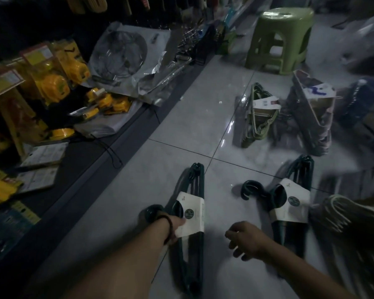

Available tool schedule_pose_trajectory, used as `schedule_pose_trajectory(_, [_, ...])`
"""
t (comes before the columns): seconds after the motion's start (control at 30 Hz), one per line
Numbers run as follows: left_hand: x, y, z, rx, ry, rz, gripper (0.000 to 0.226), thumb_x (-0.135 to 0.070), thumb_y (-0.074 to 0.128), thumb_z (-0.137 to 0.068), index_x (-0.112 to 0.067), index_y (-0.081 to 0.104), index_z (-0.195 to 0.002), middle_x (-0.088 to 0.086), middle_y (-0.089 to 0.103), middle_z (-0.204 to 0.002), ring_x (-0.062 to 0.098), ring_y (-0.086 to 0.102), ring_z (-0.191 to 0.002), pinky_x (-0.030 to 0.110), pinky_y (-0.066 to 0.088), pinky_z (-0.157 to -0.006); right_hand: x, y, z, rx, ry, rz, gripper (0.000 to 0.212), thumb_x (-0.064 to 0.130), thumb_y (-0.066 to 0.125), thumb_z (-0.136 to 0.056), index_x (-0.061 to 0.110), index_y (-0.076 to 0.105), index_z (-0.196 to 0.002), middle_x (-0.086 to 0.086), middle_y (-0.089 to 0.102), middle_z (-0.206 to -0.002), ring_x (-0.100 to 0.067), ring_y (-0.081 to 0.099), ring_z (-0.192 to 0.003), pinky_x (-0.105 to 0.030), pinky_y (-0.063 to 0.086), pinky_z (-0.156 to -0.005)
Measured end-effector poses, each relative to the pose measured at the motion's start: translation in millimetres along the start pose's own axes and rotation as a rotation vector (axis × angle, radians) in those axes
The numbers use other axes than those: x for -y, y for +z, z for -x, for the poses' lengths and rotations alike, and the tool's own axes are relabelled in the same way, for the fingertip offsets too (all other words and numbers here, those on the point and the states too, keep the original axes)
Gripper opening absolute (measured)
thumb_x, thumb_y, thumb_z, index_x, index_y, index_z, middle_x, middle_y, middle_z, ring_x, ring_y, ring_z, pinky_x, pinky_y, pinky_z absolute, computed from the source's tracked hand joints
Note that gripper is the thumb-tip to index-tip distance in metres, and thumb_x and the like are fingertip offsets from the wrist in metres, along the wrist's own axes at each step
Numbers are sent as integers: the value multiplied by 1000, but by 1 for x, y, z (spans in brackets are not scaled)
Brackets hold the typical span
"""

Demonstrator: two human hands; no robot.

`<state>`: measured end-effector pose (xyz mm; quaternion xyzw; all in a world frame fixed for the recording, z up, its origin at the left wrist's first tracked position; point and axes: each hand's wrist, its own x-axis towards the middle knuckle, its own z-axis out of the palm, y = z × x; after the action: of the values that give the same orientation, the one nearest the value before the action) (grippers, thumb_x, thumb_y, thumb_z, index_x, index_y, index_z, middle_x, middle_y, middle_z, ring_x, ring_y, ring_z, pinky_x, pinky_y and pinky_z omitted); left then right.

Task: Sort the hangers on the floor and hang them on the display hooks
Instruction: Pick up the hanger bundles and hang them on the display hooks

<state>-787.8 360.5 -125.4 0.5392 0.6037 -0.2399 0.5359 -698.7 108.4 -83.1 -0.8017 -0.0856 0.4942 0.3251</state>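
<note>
- While the grey tiled floor (181, 117) fills most of the view, a low dark shelf (78, 169) runs along its left edge, crowded with yellow packaged goods (52, 83) and flat packets
- A green plastic stool (283, 39) stands on the floor at the far end, and blurred clear plastic wrapping (358, 39) lies to its right
- A dark hanger pack (311, 117) with a cardboard label leans on the floor below the stool, with an olive hanger bundle (259, 117) just beside it on the left
- A second dark green bundle (289, 203), wrapped in a white paper band, lies on the floor to the right, hook pointing left; its lower end is near the right forearm
- Cream hangers (350, 214) show, blurred, at the right edge, just beside that bundle
- The held dark green bundle (194, 190), also banded in white paper, stretches lengthwise above the tiles at centre left
- The left hand (178, 222) holds this bundle at its paper band; the fingers are hidden behind the band, and a bead bracelet (167, 229) circles the wrist
- The right hand (246, 240) hangs above the floor between the two dark green bundles, fingers loosely curled and holding nothing
</note>
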Motion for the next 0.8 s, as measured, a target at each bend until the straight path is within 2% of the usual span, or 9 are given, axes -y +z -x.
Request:
schedule_pose_trajectory(0.07, [-6,25,15,-19,31,-32,45,-28,81,-89,-9,53,-119,15,69,-103,28,68,-88,38,62,-73,-5,-1,2,-80,31,-46,21,31,56,-103,13,59,-114,-12,71,-100,-29,74,-85,-30,54,-60])
schedule_pose_trajectory(0.17, [-13,63,30,-26,170,-44,80,-22,79,-88,-9,35,-154,20,56,-144,36,61,-125,45,55,-104,-16,-1,8,-118,63,-154,33,35,60,-101,18,45,-124,-11,65,-102,-22,61,-79,-30,50,-60])
schedule_pose_trajectory(0.23, [-12,91,36,23,206,-55,74,-16,69,-96,0,30,-157,20,48,-153,32,52,-137,37,46,-113,-25,0,15,-25,107,-272,28,33,62,-101,17,48,-119,-10,65,-108,-19,62,-85,-29,54,-67])
schedule_pose_trajectory(0.4, [17,141,-33,37,287,167,88,-37,73,-59,-23,48,-142,12,71,-125,36,70,-110,57,57,-98,-50,-4,24,-47,-17,-561,49,11,72,-92,24,55,-136,-8,71,-120,-26,72,-105,-37,64,-82])
schedule_pose_trajectory(0.47, [19,146,-14,54,390,302,68,-43,78,-68,-27,55,-130,8,75,-112,33,73,-102,57,59,-93,-50,-6,30,-132,-109,-547,58,6,73,-90,36,51,-134,0,71,-115,-18,71,-103,-36,63,-86])
schedule_pose_trajectory(0.53, [9,143,37,100,476,389,57,-46,79,-73,-34,57,-124,4,78,-111,33,75,-102,61,59,-91,-46,-9,40,-319,-165,-479,58,6,73,-90,43,49,-128,10,68,-105,-10,69,-95,-30,63,-79])
schedule_pose_trajectory(0.63, [-3,148,71,209,511,450,39,-36,72,-93,-32,53,-127,7,78,-115,37,74,-104,62,60,-87,-46,-17,51,-678,-240,-411,35,12,72,-85,36,59,-107,12,70,-94,-9,70,-86,-20,54,-64])
schedule_pose_trajectory(0.7, [-10,159,93,253,558,473,29,-29,66,-100,-26,55,-126,12,78,-111,40,75,-101,58,62,-84,-50,-28,55,-758,-292,-346,30,19,67,-79,34,63,-104,11,70,-99,-7,69,-91,-23,56,-72])
schedule_pose_trajectory(0.8, [-11,175,113,247,674,510,19,-25,65,-100,-25,60,-118,12,79,-107,39,75,-97,56,61,-83,-60,-42,62,-776,-318,-248,50,13,64,-81,39,62,-123,6,59,-115,-9,60,-105,-34,56,-94])
